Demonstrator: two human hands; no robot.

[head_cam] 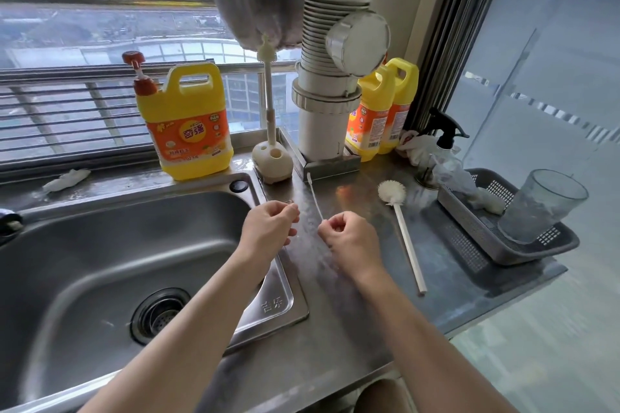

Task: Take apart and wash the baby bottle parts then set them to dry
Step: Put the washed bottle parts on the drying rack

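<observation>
My left hand (pixel 268 228) is over the sink's right rim, its fingertips pinching a small clear part (pixel 289 202) that is hard to make out. Just to its right, my right hand (pixel 349 240) pinches the near end of a thin wire straw brush (pixel 315 198), whose tip points away toward the pipe base. A clear bottle body (pixel 541 208) stands mouth down in the grey drying basket (pixel 469 208) at the right, with a whitish soft part (pixel 488 204) beside it. A white bottle brush (pixel 392 193) lies on the counter between my right hand and the basket.
The steel sink (pixel 100 245) with its drain (pixel 161 312) fills the left. A yellow detergent jug (pixel 188 121), a brush stand (pixel 272 163), a white pipe (pixel 330 84), two more jugs (pixel 382 111) and a spray bottle (pixel 446 141) line the back. The counter's edge drops off at the right.
</observation>
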